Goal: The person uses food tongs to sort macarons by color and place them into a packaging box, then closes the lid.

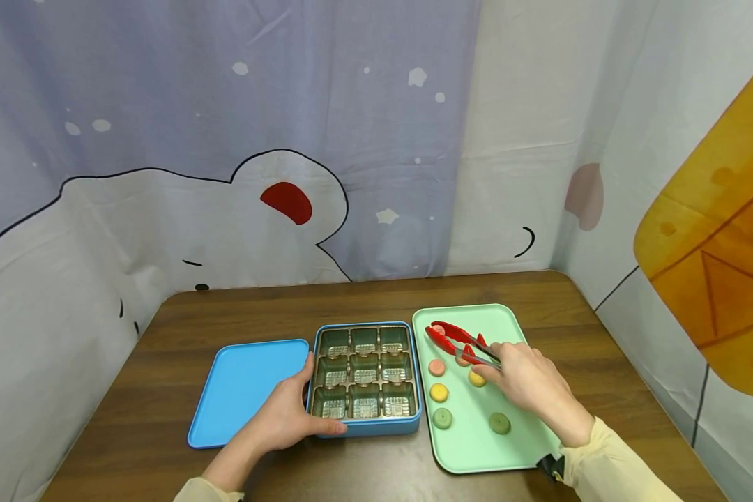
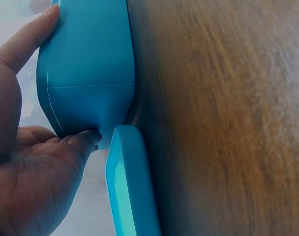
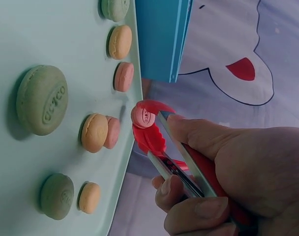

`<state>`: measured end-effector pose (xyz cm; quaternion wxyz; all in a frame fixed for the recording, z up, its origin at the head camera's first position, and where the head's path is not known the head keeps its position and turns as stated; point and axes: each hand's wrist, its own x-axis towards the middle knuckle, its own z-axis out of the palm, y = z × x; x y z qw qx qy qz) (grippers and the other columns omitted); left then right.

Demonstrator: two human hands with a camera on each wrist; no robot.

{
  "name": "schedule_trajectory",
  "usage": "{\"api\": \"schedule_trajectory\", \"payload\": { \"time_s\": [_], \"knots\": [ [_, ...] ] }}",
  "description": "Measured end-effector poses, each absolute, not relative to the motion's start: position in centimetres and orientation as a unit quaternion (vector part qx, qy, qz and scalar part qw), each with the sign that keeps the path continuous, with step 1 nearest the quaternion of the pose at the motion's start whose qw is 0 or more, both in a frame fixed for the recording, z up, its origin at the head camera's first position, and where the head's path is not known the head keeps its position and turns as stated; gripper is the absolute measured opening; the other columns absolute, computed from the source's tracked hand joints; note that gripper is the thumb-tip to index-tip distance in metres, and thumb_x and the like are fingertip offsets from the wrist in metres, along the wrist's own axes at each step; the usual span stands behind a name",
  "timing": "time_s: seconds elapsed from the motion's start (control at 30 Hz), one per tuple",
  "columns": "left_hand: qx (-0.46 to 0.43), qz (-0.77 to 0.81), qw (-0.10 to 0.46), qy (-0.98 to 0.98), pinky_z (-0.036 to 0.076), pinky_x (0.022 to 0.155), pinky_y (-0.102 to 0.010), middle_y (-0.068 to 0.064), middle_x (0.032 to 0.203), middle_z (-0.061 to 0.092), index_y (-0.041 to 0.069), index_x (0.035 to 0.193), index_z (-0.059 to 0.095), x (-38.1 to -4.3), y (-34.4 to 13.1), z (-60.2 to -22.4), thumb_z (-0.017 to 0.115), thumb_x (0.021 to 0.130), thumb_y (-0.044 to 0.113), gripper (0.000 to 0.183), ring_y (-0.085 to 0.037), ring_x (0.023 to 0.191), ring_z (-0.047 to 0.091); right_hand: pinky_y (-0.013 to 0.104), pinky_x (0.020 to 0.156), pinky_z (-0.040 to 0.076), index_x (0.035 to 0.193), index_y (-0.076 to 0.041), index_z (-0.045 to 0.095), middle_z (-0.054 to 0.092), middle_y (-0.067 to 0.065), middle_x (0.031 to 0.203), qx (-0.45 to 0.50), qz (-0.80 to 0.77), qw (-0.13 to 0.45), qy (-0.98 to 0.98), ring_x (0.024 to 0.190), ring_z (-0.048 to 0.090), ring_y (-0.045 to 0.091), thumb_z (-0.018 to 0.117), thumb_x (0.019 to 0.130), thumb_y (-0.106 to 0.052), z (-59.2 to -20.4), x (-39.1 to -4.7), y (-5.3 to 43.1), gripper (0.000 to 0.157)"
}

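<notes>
My right hand (image 1: 533, 380) grips metal tongs (image 3: 186, 172) with red tips (image 3: 150, 140) over the light green tray (image 1: 467, 457). Between the tips sits a pink macaron (image 3: 143, 117), above the tray surface in the right wrist view. At the front left corner of a blue box (image 1: 383, 427), my left hand (image 1: 288, 411) holds on, thumb along the front wall and fingers along the left side. A gold tray insert (image 1: 365, 385) with several square compartments fills the box; no macarons show in it.
On the green tray lie several macarons: pink (image 1: 436, 367), yellow (image 1: 438, 392) and green (image 1: 442, 418) in one column, others nearer my right hand. A blue lid (image 1: 245, 390) lies left of the box. Behind the wooden table (image 1: 276, 310) hangs a printed curtain (image 1: 401, 139).
</notes>
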<state>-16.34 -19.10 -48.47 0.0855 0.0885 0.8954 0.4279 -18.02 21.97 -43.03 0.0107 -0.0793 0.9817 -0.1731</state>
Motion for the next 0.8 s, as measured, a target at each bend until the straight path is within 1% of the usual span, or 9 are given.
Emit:
{"api": "schedule_trajectory", "payload": {
  "time_s": [0.3, 0.4, 0.47, 0.53, 0.67, 0.73, 0.8],
  "knots": [
    [0.09, 0.423, 0.087, 0.897, 0.039, 0.115, -0.054, -0.025, 0.166, 0.033, -0.006, 0.166, 0.014, -16.2, -19.1, -48.2, 0.102, 0.06, 0.054, 0.15, -0.039, 0.15, 0.036, 0.037, 0.05, 0.036, 0.087, -0.016, 0.067, 0.05, 0.0, 0.065, -0.092, -0.168, 0.005, 0.981, 0.062, 0.05, 0.022, 0.075, 0.098, -0.042, -42.1, -18.0, 22.0, 0.029],
    [0.094, 0.422, 0.086, 0.898, 0.039, 0.115, -0.055, -0.027, 0.165, 0.033, -0.008, 0.165, 0.014, -16.2, -19.1, -48.1, 0.102, 0.061, 0.054, 0.15, -0.04, 0.15, 0.036, 0.037, 0.05, 0.036, 0.084, -0.016, 0.065, 0.051, 0.0, 0.065, -0.094, -0.169, 0.005, 0.981, 0.061, 0.051, 0.022, 0.075, 0.099, -0.042, -41.6, -18.0, 21.9, 0.031],
    [0.094, 0.423, 0.087, 0.897, 0.038, 0.115, -0.055, -0.027, 0.165, 0.033, -0.008, 0.165, 0.014, -16.2, -19.1, -48.2, 0.102, 0.062, 0.054, 0.15, -0.04, 0.15, 0.035, 0.037, 0.049, 0.037, 0.084, -0.017, 0.064, 0.052, 0.0, 0.064, -0.095, -0.168, 0.003, 0.981, 0.06, 0.051, 0.021, 0.073, 0.099, -0.047, -41.2, -17.9, 21.9, 0.035],
    [0.095, 0.424, 0.087, 0.896, 0.039, 0.114, -0.055, -0.027, 0.165, 0.033, -0.008, 0.165, 0.013, -16.2, -19.1, -48.2, 0.102, 0.062, 0.054, 0.149, -0.04, 0.15, 0.036, 0.037, 0.049, 0.038, 0.083, -0.018, 0.064, 0.052, 0.0, 0.063, -0.096, -0.166, -0.001, 0.981, 0.058, 0.052, 0.021, 0.071, 0.098, -0.057, -40.8, -17.9, 21.8, 0.043],
    [0.09, 0.427, 0.091, 0.895, 0.038, 0.115, -0.054, -0.025, 0.166, 0.033, -0.007, 0.166, 0.013, -16.2, -19.1, -48.2, 0.102, 0.062, 0.054, 0.15, -0.039, 0.151, 0.035, 0.037, 0.049, 0.038, 0.08, -0.02, 0.063, 0.051, -0.001, 0.062, -0.101, -0.163, -0.011, 0.981, 0.057, 0.051, 0.02, 0.062, 0.091, -0.078, -40.1, -18.0, 21.5, 0.059],
    [0.088, 0.428, 0.092, 0.895, 0.039, 0.115, -0.054, -0.025, 0.167, 0.032, -0.006, 0.166, 0.013, -16.3, -19.1, -48.2, 0.102, 0.061, 0.053, 0.15, -0.039, 0.151, 0.034, 0.037, 0.049, 0.038, 0.078, -0.021, 0.062, 0.051, -0.001, 0.061, -0.104, -0.164, -0.014, 0.981, 0.057, 0.051, 0.02, 0.061, 0.089, -0.082, -39.7, -18.0, 21.2, 0.062],
    [0.087, 0.43, 0.092, 0.894, 0.039, 0.115, -0.054, -0.024, 0.167, 0.032, -0.005, 0.166, 0.012, -16.3, -19.1, -48.2, 0.102, 0.061, 0.053, 0.15, -0.038, 0.151, 0.034, 0.037, 0.049, 0.038, 0.077, -0.021, 0.061, 0.05, -0.001, 0.061, -0.109, -0.166, -0.014, 0.98, 0.057, 0.051, 0.02, 0.062, 0.09, -0.079, -39.3, -17.9, 20.9, 0.059]
  ]
}}
